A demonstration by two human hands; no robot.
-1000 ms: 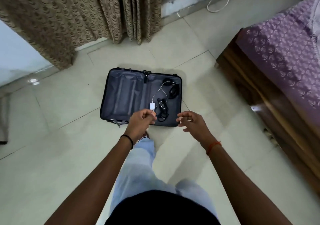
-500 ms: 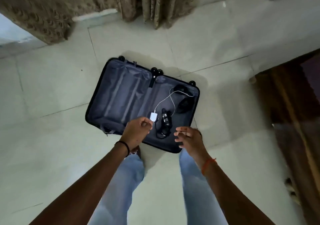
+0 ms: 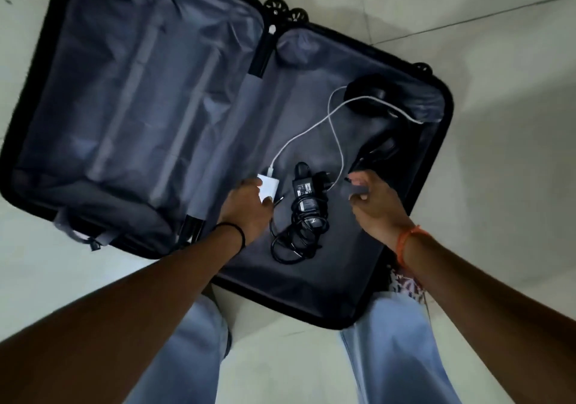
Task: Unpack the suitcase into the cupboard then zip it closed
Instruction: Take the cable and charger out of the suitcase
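The black suitcase (image 3: 436, 166) lies wide open on the floor, its grey lining showing. In its right half lie a white charger (image 3: 267, 188) with a white cable (image 3: 335, 129), a black power adapter (image 3: 304, 191) with a coiled cord, and black headphones (image 3: 371, 98). My left hand (image 3: 246, 205) grips the white charger block. My right hand (image 3: 375, 199) hovers with loosely curled fingers at the lower tip of the headphones, with nothing plainly held. The left half of the suitcase holds nothing.
Pale floor tiles (image 3: 498, 60) surround the suitcase. My legs in light jeans (image 3: 396, 357) stand at its near edge. The suitcase wheels (image 3: 276, 6) point away from me. No cupboard is in view.
I have bent much closer over the suitcase, which now fills the view. My left hand has closed round the white charger. My right hand has reached forward to the headphones.
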